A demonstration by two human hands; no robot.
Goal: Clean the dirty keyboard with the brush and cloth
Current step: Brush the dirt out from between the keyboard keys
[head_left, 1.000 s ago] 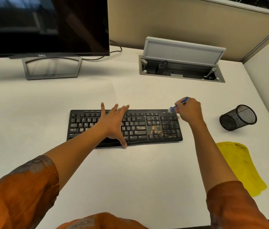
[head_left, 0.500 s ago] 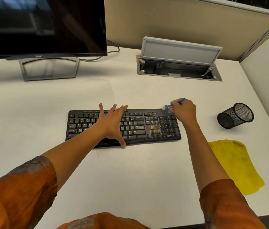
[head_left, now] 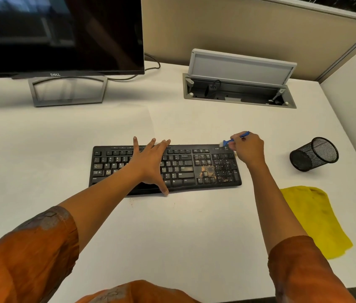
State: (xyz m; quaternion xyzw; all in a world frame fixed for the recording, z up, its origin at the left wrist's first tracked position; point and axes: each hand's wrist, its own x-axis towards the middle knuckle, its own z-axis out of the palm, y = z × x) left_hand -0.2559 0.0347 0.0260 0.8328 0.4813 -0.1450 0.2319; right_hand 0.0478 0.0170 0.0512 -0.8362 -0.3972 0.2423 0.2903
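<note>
**Both arms stretched forward**

Your left hand (head_left: 148, 165) lies flat, fingers spread and straight, thumb reaching back toward you. Your right hand (head_left: 248, 149) is curled in a pinch around the brush (head_left: 231, 140). Both forearms are bare below orange sleeves (head_left: 26, 254).

A dark monitor (head_left: 59, 33) stands at the table's (head_left: 172, 237) far left. An open cable box (head_left: 239, 92) sits behind; a mesh cup (head_left: 313, 154) lies tipped at right.

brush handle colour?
Blue, with a pale whitish head; the brush is gripped in the right hand. Head view, the only one, shows it.
</note>
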